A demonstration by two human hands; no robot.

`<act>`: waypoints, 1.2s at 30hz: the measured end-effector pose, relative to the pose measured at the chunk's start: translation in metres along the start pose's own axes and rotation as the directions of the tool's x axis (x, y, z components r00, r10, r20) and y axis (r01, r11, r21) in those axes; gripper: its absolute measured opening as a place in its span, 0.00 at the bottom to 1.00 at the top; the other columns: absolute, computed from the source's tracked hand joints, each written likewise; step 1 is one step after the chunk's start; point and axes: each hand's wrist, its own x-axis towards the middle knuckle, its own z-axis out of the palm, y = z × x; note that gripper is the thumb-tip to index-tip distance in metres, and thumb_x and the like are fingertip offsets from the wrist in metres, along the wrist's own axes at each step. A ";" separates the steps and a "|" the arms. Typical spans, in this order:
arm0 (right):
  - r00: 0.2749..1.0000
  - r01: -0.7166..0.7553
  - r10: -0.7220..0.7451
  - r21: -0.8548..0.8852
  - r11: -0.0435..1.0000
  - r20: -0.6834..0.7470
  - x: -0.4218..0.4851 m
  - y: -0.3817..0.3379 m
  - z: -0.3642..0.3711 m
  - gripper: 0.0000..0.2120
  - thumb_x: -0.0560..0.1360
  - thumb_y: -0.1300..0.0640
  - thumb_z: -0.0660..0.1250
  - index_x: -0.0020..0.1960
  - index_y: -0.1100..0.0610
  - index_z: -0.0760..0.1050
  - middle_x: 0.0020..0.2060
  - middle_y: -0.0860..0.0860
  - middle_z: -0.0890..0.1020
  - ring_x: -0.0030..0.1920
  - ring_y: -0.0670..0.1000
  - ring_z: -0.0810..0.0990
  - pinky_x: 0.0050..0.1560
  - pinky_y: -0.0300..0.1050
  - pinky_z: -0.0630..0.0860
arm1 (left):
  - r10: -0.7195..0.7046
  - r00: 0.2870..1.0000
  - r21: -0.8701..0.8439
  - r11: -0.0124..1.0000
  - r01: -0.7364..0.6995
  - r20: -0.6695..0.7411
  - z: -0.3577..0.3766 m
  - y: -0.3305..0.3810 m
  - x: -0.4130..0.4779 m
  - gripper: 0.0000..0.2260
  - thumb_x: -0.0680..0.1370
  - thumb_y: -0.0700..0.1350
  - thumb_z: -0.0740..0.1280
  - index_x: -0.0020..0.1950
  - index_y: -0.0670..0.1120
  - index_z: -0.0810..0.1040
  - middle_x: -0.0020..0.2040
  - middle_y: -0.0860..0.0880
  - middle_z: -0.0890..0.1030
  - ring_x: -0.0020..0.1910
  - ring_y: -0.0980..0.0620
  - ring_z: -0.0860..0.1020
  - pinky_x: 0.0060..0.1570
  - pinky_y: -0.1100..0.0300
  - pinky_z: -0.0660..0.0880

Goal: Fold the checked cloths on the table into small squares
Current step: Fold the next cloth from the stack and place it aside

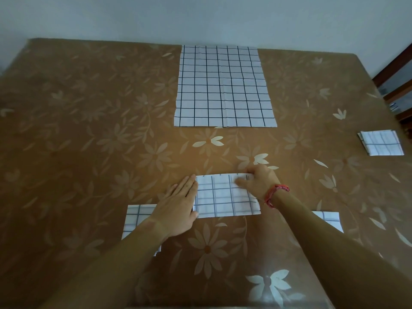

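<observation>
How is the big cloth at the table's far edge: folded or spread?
Spread: the big cloth lies flat and wide, its full grid showing.

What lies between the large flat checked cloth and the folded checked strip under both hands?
Only bare brown flowered table cover separates the large cloth from the folded strip, in the head view.

home | floral tablecloth (pixel 89 130) | plain wall (pixel 200 16) | wooden chair (pixel 394 70)

Left hand (pixel 178 206): bare.
Right hand (pixel 259 182): bare.
Wristband (pixel 276 194): red and coral thread in several twisted strands around the right wrist, thicker and looser on its near side.
Forearms (pixel 124 253): both bare along their whole visible length, uncovered by any sleeve.
</observation>
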 end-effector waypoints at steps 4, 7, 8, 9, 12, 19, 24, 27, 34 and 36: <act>0.996 -0.049 0.056 0.093 0.994 -0.076 -0.007 0.006 0.004 0.10 0.70 0.50 0.73 0.35 0.48 0.72 0.32 0.45 0.76 0.34 0.42 0.73 0.31 0.34 0.64 | -0.061 0.993 -0.126 0.991 0.048 -0.100 -0.008 0.010 -0.005 0.36 0.79 0.50 0.65 0.80 0.46 0.46 0.80 0.51 0.42 0.78 0.52 0.46 0.75 0.52 0.48; 0.985 -0.080 0.107 0.188 0.979 -0.135 -0.016 0.009 0.004 0.11 0.70 0.51 0.73 0.33 0.48 0.73 0.31 0.45 0.77 0.35 0.45 0.75 0.33 0.38 0.68 | -0.043 0.986 -0.155 0.988 0.017 -0.164 -0.011 0.017 -0.010 0.31 0.80 0.48 0.62 0.79 0.47 0.51 0.80 0.51 0.48 0.77 0.52 0.51 0.74 0.50 0.54; 0.977 -0.102 0.141 0.231 0.968 -0.160 -0.020 0.010 0.005 0.11 0.70 0.51 0.74 0.33 0.49 0.74 0.30 0.45 0.77 0.35 0.46 0.76 0.33 0.39 0.69 | -0.025 0.982 -0.160 0.987 -0.006 -0.188 -0.010 0.019 -0.012 0.30 0.80 0.47 0.63 0.79 0.47 0.54 0.80 0.51 0.51 0.77 0.52 0.52 0.75 0.51 0.56; 0.967 -0.126 0.182 0.289 0.949 -0.179 -0.023 0.012 0.007 0.11 0.69 0.52 0.74 0.33 0.51 0.74 0.30 0.46 0.78 0.34 0.47 0.77 0.33 0.40 0.70 | 0.004 0.977 -0.157 0.987 -0.038 -0.213 -0.007 0.021 -0.013 0.29 0.79 0.47 0.63 0.78 0.46 0.56 0.79 0.50 0.54 0.77 0.51 0.54 0.75 0.51 0.57; 0.927 -0.210 0.340 0.527 0.823 -0.161 -0.037 0.016 0.015 0.07 0.67 0.54 0.75 0.34 0.54 0.78 0.30 0.50 0.82 0.34 0.51 0.81 0.32 0.45 0.79 | 0.089 0.963 -0.109 0.987 -0.120 -0.255 0.004 0.028 -0.018 0.30 0.78 0.47 0.65 0.78 0.45 0.58 0.78 0.49 0.57 0.77 0.52 0.56 0.75 0.57 0.55; 0.861 -0.355 0.501 0.812 0.464 0.089 -0.072 0.018 0.043 0.06 0.70 0.63 0.73 0.41 0.62 0.77 0.35 0.58 0.82 0.35 0.55 0.82 0.28 0.43 0.79 | 0.141 0.949 -0.121 0.976 -0.181 -0.284 0.030 0.047 -0.031 0.31 0.78 0.48 0.67 0.78 0.44 0.59 0.78 0.47 0.59 0.76 0.52 0.58 0.72 0.60 0.55; 0.839 -0.401 0.496 0.871 0.286 0.223 -0.092 0.018 0.054 0.05 0.71 0.64 0.72 0.42 0.62 0.76 0.33 0.56 0.82 0.32 0.52 0.81 0.30 0.43 0.79 | 0.139 0.949 -0.038 0.987 -0.156 -0.283 0.039 0.048 -0.034 0.31 0.72 0.45 0.74 0.73 0.39 0.69 0.71 0.43 0.71 0.71 0.46 0.70 0.69 0.54 0.65; 0.861 -0.403 0.451 0.855 0.327 0.233 -0.099 0.020 0.054 0.05 0.72 0.63 0.72 0.44 0.62 0.76 0.34 0.57 0.84 0.34 0.54 0.83 0.30 0.42 0.79 | 0.174 0.934 0.044 0.985 -0.168 -0.312 0.042 0.045 -0.035 0.25 0.72 0.44 0.72 0.68 0.38 0.75 0.66 0.41 0.76 0.66 0.44 0.75 0.67 0.51 0.66; 0.932 -0.256 0.355 0.552 0.793 -0.078 -0.115 0.041 0.044 0.06 0.76 0.53 0.64 0.44 0.53 0.78 0.34 0.49 0.85 0.36 0.54 0.84 0.40 0.50 0.81 | 0.149 0.930 0.059 0.989 -0.137 -0.335 0.050 0.043 -0.048 0.26 0.68 0.43 0.78 0.64 0.40 0.78 0.63 0.44 0.80 0.64 0.47 0.77 0.65 0.52 0.67; 0.951 -0.158 0.224 0.288 0.945 -0.215 -0.120 0.054 0.045 0.06 0.74 0.57 0.65 0.45 0.47 0.78 0.37 0.43 0.84 0.41 0.48 0.83 0.45 0.45 0.79 | 0.141 0.922 0.073 0.990 -0.123 -0.361 0.049 0.043 -0.052 0.22 0.71 0.44 0.74 0.64 0.41 0.79 0.62 0.45 0.80 0.64 0.48 0.77 0.65 0.53 0.65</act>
